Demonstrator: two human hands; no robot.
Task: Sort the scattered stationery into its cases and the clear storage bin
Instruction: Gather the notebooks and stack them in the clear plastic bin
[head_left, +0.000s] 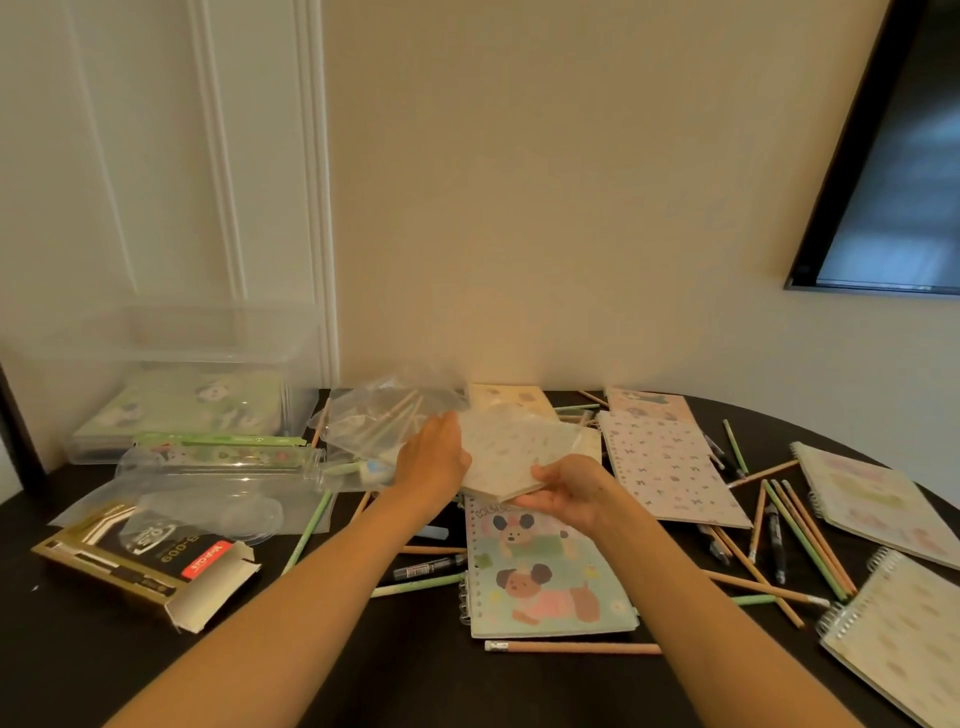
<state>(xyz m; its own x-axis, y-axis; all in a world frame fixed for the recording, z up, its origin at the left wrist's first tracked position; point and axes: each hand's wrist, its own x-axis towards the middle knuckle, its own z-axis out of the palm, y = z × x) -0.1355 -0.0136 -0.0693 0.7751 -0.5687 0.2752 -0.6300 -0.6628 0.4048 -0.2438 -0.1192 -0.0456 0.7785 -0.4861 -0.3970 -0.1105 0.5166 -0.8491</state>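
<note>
- Bin, clear storage bin (171, 358), far left of the pale notebook (514, 447); green patterned book inside.
- Left hand (434, 457) flat, fingers straight, on the notebook's left edge.
- Right hand (563, 491) grips its near corner, thumb on top, notebook lifted off the table.

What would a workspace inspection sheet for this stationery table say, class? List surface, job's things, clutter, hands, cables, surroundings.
Surface: dark table, strewn.
Job's things: clear storage bin at back left holds a green notebook; pale patterned notebook held above the table; spiral notebooks and pencils scattered at right.
Clutter: opened pen box, clear tube case, plastic bag.
Hands: left hand rests on the pale notebook; right hand grips its near edge.
Cables: nothing seen.
Surroundings: cream wall, dark screen at upper right.
</note>
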